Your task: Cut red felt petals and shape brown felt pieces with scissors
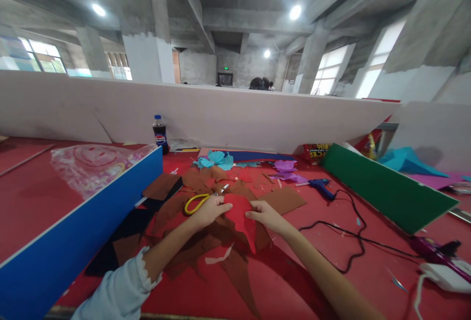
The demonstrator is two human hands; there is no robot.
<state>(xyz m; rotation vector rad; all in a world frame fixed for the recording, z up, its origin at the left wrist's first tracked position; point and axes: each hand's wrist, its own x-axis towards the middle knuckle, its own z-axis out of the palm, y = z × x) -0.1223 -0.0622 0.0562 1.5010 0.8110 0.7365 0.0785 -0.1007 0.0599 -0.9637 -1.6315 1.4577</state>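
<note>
A cut piece of red paper (240,212) is stretched between my two hands, above a heap of brown scraps. My left hand (212,210) pinches its left edge between thumb and fingers. On the opposite edge, my right hand (268,216) grips it the same way. The lower end of the red piece narrows to a point. Just behind my left hand lie scissors with yellow handles (196,203), blades pointing away. Brown paper scraps (206,241) spread under and around both hands. A flat brown sheet (283,200) rests beyond my right hand.
A blue divider (91,222) stands at left, a green divider (386,187) at right. A blue glue gun (322,187) trails a black cord across the red table. Blue paper petals (215,160), purple paper petals (285,166) and a cola bottle (160,136) are near the back white panel (221,114).
</note>
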